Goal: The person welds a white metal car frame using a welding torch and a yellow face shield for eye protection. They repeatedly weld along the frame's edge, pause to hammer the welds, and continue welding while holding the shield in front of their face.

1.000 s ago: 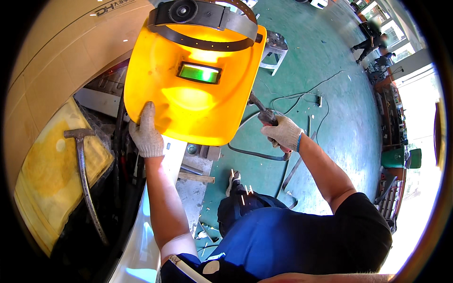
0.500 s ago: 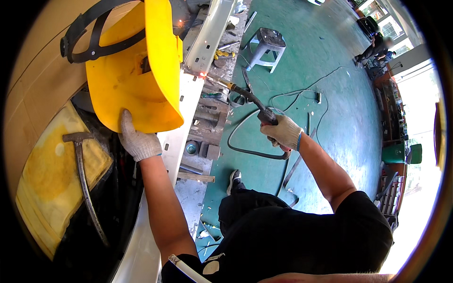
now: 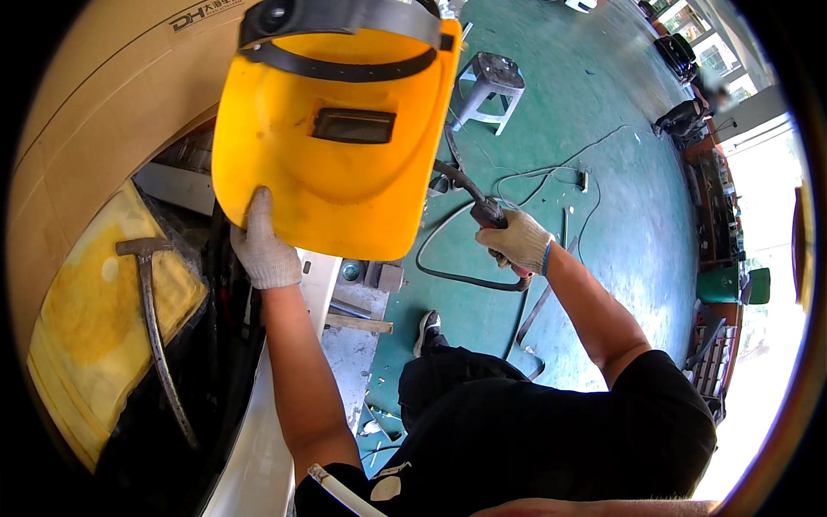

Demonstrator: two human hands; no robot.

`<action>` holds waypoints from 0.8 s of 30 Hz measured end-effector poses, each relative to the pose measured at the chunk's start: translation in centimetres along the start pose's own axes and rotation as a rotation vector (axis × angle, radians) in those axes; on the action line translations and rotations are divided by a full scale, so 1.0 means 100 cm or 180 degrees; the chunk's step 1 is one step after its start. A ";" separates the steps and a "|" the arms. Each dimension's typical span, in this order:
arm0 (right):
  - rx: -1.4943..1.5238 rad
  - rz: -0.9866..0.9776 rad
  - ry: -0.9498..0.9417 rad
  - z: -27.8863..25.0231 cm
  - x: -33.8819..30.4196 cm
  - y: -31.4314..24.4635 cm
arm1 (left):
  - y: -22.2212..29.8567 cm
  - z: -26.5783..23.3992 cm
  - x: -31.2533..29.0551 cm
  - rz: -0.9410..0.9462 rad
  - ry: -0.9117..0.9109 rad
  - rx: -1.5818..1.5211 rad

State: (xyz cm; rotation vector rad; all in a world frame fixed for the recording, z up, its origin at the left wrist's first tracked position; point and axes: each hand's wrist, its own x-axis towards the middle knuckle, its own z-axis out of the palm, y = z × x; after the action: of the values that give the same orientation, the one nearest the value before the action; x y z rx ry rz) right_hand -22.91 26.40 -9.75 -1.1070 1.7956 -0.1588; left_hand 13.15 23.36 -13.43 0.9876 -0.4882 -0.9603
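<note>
My gloved left hand (image 3: 265, 246) grips the lower edge of a yellow welding mask (image 3: 323, 198), thumb on its inner face. A dark viewing window (image 3: 353, 126) and a black headband (image 3: 345, 26) show on the side turned toward me. To the right, my gloved right hand (image 3: 515, 241) is closed around the handle of a welding torch (image 3: 489, 212). Its front end runs behind the mask, so the tip is hidden. Under the mask lies a long white metal panel (image 3: 317, 280), mostly covered from sight.
A chipping hammer (image 3: 153, 327) rests on yellowed foam (image 3: 77, 319) at the left. Cardboard (image 3: 95, 112) stands behind it. Metal pieces (image 3: 379, 276) lie on the bench. A stool (image 3: 489, 86) and cables (image 3: 551, 172) are on the green floor; a person (image 3: 689, 112) is far right.
The mask has swung right and turned its inner side toward me, now covering the torch tip and the panel where sparks glowed. My right hand has barely moved.
</note>
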 end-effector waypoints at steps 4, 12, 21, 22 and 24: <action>-0.0064 0.0005 0.0016 0.000 -0.004 -0.004 | -0.003 -0.003 0.000 -0.0001 -0.0100 0.0230; 0.0017 -0.0068 -0.0054 -0.002 -0.006 -0.003 | 0.003 -0.002 -0.001 0.0059 -0.0112 0.0225; 0.0154 -0.0124 -0.0065 -0.002 -0.001 0.005 | 0.002 -0.005 0.006 -0.0066 0.0277 -0.0782; 0.0135 -0.0111 -0.0071 -0.002 -0.001 0.005 | 0.000 -0.008 0.008 -0.0057 0.0311 -0.0889; 0.0098 -0.0081 -0.0085 -0.002 -0.002 0.002 | -0.003 -0.010 0.011 -0.0061 0.0348 -0.0946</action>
State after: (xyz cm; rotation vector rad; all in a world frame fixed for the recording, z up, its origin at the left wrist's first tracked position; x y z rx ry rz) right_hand -23.22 26.57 -9.64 -1.1056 1.7506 -0.1855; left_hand 14.32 22.83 -14.26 0.7719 -0.2359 -0.9588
